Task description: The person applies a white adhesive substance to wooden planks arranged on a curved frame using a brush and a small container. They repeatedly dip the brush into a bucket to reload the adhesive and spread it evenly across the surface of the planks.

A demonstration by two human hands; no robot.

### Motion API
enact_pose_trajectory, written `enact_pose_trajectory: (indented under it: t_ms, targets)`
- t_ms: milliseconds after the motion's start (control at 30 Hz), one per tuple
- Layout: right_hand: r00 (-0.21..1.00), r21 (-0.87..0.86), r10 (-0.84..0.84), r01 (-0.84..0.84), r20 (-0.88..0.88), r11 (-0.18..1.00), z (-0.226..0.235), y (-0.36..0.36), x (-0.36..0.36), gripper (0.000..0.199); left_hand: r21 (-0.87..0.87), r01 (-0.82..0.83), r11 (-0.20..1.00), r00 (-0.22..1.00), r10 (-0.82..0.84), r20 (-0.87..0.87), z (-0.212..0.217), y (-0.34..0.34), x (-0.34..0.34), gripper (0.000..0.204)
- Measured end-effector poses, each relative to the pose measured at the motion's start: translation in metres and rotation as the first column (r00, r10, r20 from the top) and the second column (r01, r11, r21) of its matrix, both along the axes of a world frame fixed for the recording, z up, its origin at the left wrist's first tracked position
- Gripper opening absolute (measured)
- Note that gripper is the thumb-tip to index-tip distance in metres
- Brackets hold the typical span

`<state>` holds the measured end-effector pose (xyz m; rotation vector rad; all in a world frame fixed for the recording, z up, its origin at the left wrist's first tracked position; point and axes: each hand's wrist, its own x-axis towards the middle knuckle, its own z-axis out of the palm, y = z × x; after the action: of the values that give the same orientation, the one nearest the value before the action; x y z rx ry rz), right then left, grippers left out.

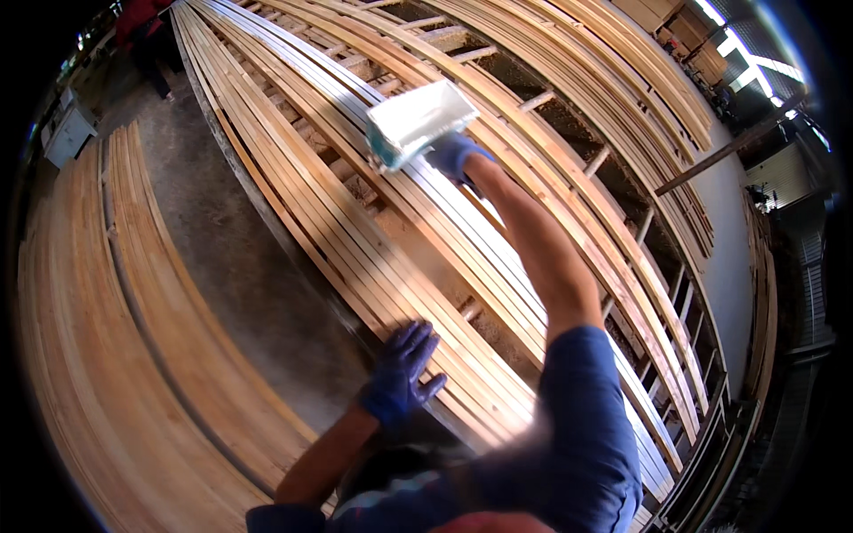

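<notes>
My right hand (458, 158), in a blue glove, is stretched far ahead and grips a rectangular container (422, 120) by its near right side. The container is white on top with a teal side; blur hides its details. It is over a row of whitish, shiny wood strips (462, 233). My left hand (404, 375), also in a blue glove, lies with fingers stretched on the near edge of a group of bare light-brown wood strips (329, 240). It holds nothing. The strips lie side by side, with gaps between groups.
Crossbars (597, 162) of a long rack show beneath the strips. More strips (622, 71) lie on its right side. Stacked boards (98, 329) lie at left beyond a strip of floor (213, 186). A person (147, 40) stands far left; a slanted post (729, 153) is at right.
</notes>
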<state>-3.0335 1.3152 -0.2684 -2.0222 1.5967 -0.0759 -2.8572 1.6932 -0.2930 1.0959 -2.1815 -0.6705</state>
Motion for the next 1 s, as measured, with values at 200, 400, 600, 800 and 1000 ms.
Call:
enact_pose_trajectory:
  t_ms: [200,400,600,800,1000]
  targets:
    - [0.822,-0.119,0.003,0.079,0.569,0.99,-0.009,0.217,-0.169,0.04,-0.171,0.035,0.985,0.999,-0.034,0.008,-0.025,0.013,0.0,0.064]
    - [0.914,-0.064,-0.397,0.403,0.085,0.913,0.04,0.322,-0.252,0.031,-0.191,-0.034,0.981,0.998,0.042,0.036,-0.022,0.016,-0.001,0.065]
    - [0.982,-0.349,-0.19,0.183,0.016,0.919,0.003,0.203,-0.245,0.049,-0.074,-0.011,0.997,0.995,0.019,0.097,-0.016,0.014,-0.008,0.069]
    - [0.997,-0.231,-0.072,0.073,0.013,0.97,-0.016,0.04,-0.067,0.053,0.004,-0.104,0.995,0.994,0.104,0.023,-0.017,0.013,-0.004,0.063]
    - [0.959,-0.271,-0.285,0.277,0.009,0.922,-0.014,-0.088,0.007,0.05,0.134,0.032,0.99,0.999,-0.035,0.022,0.015,-0.017,0.008,0.048]
